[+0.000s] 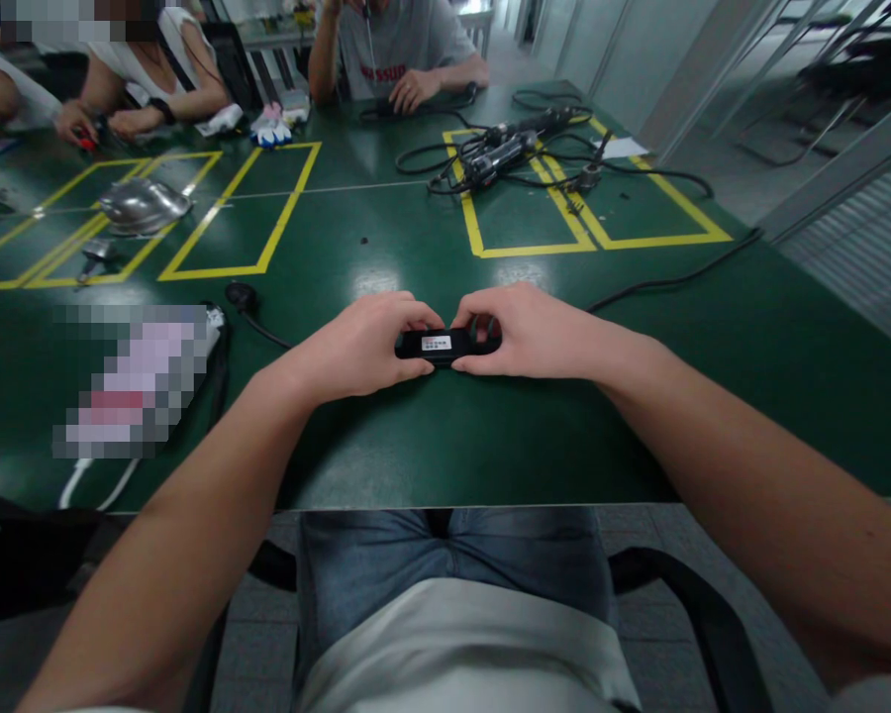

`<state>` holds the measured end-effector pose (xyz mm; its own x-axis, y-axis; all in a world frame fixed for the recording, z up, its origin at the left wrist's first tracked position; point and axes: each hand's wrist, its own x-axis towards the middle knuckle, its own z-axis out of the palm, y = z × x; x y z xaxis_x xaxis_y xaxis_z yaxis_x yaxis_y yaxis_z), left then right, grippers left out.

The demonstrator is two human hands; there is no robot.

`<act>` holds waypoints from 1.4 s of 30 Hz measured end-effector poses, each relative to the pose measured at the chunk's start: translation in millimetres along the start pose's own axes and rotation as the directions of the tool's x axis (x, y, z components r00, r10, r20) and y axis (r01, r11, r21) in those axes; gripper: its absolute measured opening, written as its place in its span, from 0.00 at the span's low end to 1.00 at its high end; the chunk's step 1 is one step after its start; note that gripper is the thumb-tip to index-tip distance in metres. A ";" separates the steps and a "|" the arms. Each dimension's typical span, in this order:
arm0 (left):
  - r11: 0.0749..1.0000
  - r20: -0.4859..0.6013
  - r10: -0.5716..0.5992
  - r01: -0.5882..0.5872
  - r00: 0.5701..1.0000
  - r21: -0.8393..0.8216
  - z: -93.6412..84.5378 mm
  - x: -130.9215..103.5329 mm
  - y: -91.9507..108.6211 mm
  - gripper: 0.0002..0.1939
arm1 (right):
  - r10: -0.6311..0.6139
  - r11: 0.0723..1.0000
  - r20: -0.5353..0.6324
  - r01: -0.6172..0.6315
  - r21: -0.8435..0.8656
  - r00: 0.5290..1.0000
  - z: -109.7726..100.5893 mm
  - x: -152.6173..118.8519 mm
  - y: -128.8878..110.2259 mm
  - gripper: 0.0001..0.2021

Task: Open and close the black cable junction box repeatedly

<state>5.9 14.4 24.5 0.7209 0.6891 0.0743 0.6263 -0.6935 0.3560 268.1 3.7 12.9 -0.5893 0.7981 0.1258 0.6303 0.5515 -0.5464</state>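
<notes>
In the head view, a small black oblong box (437, 344) with a white printed label lies level between my two hands, just over the green table near its front edge. My left hand (375, 347) pinches its left end, thumb below and fingers above. At the right end my right hand (524, 332) grips it the same way, fingers curled. A black cable with a plug (242, 295) runs from the left toward my left wrist. Another black cable (675, 267) leads from behind my right wrist to the table's right edge. Whether either cable joins the box is hidden.
A blurred-out item (138, 376) with a white cord lies at left. Beyond it sits a shiny metal bowl-like part (145, 205). Black cabled tools (501, 153) lie among yellow tape outlines (535, 250). Other people sit across the table, near gloves (273, 127).
</notes>
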 end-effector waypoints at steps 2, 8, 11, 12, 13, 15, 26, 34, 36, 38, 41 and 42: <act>1.000 -0.005 -0.006 0.006 1.000 -0.019 -0.5 -0.6 -0.4 0.21 | 0.002 1.000 -0.003 -0.002 -0.009 1.000 0.2 0.2 -0.4 0.12; 0.998 -0.031 -0.043 0.041 0.999 -0.054 -0.7 -2.2 0.2 0.34 | 0.023 0.999 0.000 -0.023 -0.038 1.000 -0.5 1.1 -0.9 0.12; 0.998 -0.033 -0.040 0.039 0.999 -0.051 0.7 -2.1 0.7 0.35 | 0.025 0.999 -0.002 -0.025 -0.041 1.000 -0.3 0.8 -1.2 0.13; 0.998 -0.034 -0.039 0.037 0.999 -0.046 1.2 -2.0 0.8 0.34 | 0.023 0.999 -0.003 -0.023 -0.040 1.000 -0.2 0.7 -1.4 0.13; 0.999 -0.035 -0.037 0.035 0.999 -0.040 1.5 -2.0 0.8 0.34 | 0.020 0.999 -0.005 -0.020 -0.041 1.000 -0.1 0.5 -1.6 0.12; 0.999 -0.035 -0.031 0.030 0.999 -0.034 1.8 -2.1 0.9 0.33 | 0.017 0.999 -0.009 -0.017 -0.047 1.000 0.0 0.2 -2.1 0.12; 0.998 -0.023 -0.049 0.048 0.999 -0.052 0.4 -2.8 1.4 0.31 | 0.020 0.998 -0.006 -0.021 -0.055 1.000 -0.3 -0.2 -1.5 0.12; 0.998 -0.020 -0.022 0.021 1.000 -0.051 1.1 -2.1 1.3 0.27 | 0.027 0.998 0.001 -0.026 -0.054 1.000 -1.1 -0.4 -4.4 0.11; 0.998 -0.014 -0.014 0.013 1.000 -0.054 0.9 -1.9 0.9 0.26 | 0.025 0.998 0.003 -0.025 -0.049 1.000 -1.0 -0.3 -4.5 0.11; 0.998 -0.010 -0.006 0.006 1.000 -0.056 0.8 -1.8 0.4 0.25 | 0.027 0.999 0.003 -0.027 -0.042 1.000 -0.8 -0.3 -4.5 0.11; 0.998 -0.010 0.006 -0.007 1.000 -0.057 0.8 -1.7 -0.1 0.23 | 0.034 0.999 0.002 -0.034 -0.035 0.999 -0.6 -0.3 -4.3 0.11; 0.998 -0.011 0.008 -0.009 1.000 -0.057 0.8 -1.7 -0.1 0.23 | 0.036 0.999 0.002 -0.036 -0.035 0.999 -0.6 -0.3 -4.3 0.11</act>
<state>4.9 13.1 23.7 0.7226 0.6857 0.0871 0.6021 -0.6863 0.4079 265.9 1.3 15.7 -0.5675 0.8167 0.1045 0.6680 0.5309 -0.5215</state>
